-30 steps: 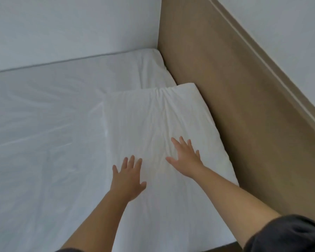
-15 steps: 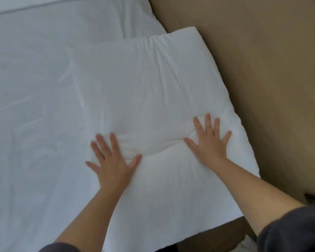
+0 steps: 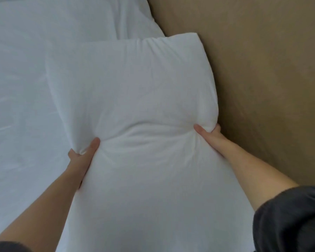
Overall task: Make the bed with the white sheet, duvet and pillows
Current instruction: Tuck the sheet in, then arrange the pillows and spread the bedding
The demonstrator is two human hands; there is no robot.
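Pillow (image 3: pixel 135 91) between hands | left hand (image 3: pixel 82 153) grips left edge | right hand (image 3: pixel 210 134) grips right edge

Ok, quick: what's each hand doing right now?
Left hand: closed, gripping the left edge of the plump white fabric pillow.
Right hand: closed, gripping that pillow's right edge.

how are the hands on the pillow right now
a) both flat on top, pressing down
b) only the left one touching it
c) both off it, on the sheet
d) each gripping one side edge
d: the left hand and the right hand each pinch a side of the pillow, thumbs on top, fabric bunched.
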